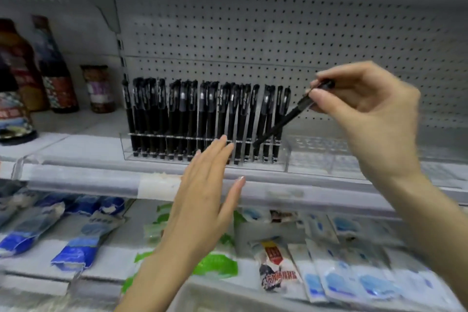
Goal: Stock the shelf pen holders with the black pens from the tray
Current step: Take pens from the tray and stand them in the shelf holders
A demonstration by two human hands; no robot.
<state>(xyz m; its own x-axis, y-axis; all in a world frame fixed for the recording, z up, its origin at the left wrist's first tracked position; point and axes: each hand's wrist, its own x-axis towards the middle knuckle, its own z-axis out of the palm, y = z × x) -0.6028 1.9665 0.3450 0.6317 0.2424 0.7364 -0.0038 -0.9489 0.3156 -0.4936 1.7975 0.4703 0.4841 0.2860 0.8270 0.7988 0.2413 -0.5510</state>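
Item count as seen from in front of the shelving:

- Hands: two, the left hand (202, 197) and the right hand (367, 114).
- Held pen (281, 121), in the fingers (319, 96) of the right hand: one.
- Standing pens (207, 114): about twenty-one. Their caps overlap, so the exact figure cannot be confirmed.
- Clear pen holders: two, the filled holder (122, 144) and the second holder (321, 157).
- Shelf levels: two, the upper shelf (83, 149) and the lower shelf (136, 223).
- Bottles (57, 76): three.
- Jar (98, 88): one.
- Blue packets (81, 248): at least four.
- Green packets (215, 265): at least two.
- Red-labelled packet (276, 268): one.
- White-and-blue sachets (374, 284): several, too blurred to count.
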